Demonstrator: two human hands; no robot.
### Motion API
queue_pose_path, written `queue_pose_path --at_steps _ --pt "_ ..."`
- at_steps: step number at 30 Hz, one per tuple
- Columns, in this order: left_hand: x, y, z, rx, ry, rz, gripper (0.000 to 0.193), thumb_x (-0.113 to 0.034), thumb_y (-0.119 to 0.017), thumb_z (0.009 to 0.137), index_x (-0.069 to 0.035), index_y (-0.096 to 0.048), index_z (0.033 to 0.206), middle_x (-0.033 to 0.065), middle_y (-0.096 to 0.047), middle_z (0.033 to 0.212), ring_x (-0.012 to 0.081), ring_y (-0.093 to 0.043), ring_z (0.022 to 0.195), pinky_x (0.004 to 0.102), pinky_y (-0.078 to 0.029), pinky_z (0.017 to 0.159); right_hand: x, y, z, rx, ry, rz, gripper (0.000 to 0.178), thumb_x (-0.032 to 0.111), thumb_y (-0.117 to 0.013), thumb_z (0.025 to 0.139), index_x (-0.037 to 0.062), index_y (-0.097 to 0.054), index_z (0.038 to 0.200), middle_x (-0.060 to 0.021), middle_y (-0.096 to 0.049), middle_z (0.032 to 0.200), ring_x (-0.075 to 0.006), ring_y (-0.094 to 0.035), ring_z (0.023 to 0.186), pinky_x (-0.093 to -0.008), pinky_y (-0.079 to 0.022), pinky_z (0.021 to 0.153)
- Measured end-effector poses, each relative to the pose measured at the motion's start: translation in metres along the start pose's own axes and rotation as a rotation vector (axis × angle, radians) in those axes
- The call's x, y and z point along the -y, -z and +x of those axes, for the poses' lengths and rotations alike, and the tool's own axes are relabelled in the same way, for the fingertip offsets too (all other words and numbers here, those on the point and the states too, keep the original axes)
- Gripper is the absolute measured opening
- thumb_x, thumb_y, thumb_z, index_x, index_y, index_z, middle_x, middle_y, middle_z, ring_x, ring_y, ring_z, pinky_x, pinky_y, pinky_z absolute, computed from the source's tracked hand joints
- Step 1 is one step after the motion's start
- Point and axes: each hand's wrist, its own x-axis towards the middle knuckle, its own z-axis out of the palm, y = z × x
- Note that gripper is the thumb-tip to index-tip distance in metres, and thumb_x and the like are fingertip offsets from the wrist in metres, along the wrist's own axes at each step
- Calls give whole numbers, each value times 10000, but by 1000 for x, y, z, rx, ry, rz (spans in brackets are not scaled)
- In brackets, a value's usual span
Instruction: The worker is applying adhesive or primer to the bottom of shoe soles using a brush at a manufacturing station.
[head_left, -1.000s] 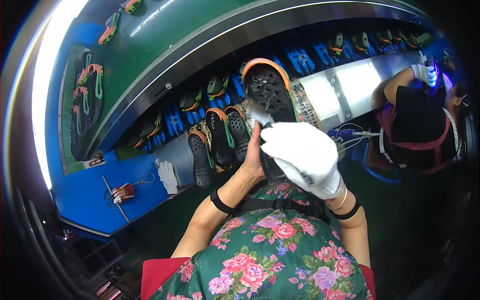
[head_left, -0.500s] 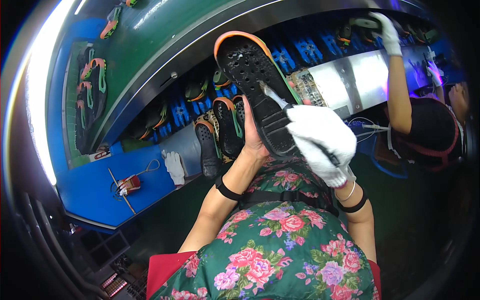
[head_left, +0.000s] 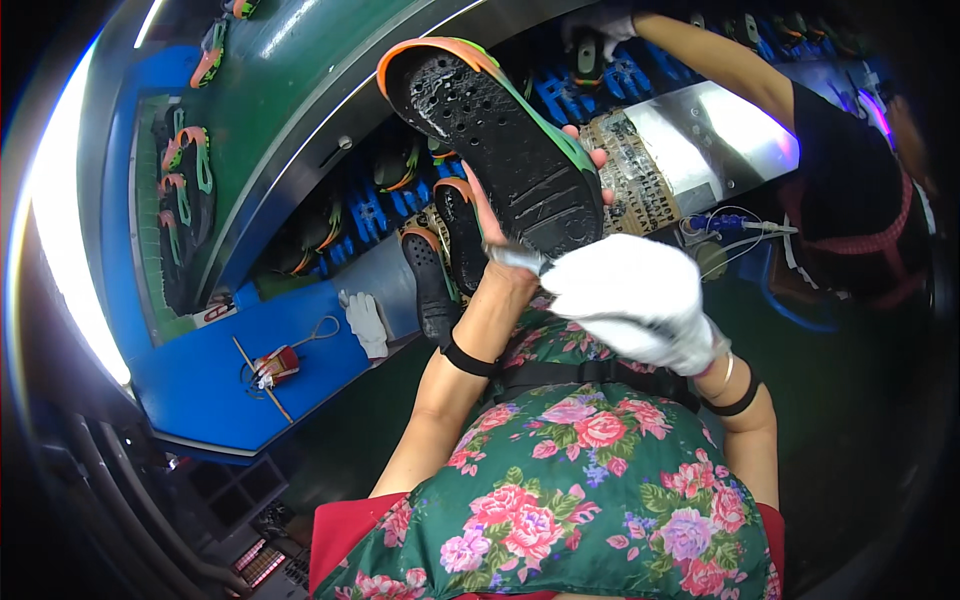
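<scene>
A black shoe sole (head_left: pixel 500 150) with holes and an orange-to-green rim is raised in front of me, tilted, with its perforated face toward me. Wet-looking shiny patches show on that face. My bare left hand (head_left: pixel 486 216) grips it from beneath, its fingertips curling round the right edge. Just below the sole's heel end, my right hand (head_left: pixel 632 300), in a white glove, is closed on a brush (head_left: pixel 520 258). The brush's metal collar shows in front of my left wrist; the glove is partly blurred and hides the handle.
Two more black soles (head_left: pixel 430 280) stand left of my left hand. A blue side table (head_left: pixel 200 385) carries a red container with a stick, and a white glove (head_left: pixel 366 322) lies at its edge. At right, a co-worker's gloved hand (head_left: pixel 600 25) reaches over the line with blue holders (head_left: pixel 565 95).
The brush has come down from the sole's middle to below its heel end. The sole has shifted slightly up and left. The co-worker's arm has swung left along the line.
</scene>
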Motion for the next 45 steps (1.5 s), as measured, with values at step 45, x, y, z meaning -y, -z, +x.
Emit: queue_pose_path --at_steps 45 --pt "-63 35 0 -319 290 519 835 -578 -487 975 7 -355 1555 380 -408 1501 486 -547 1301 603 -476 1075 -14 17 -1 138 -39 4 240 21 -794 794 91 -793 1024 -92 -776 1050 -257 -748 936 -346 -594 829"
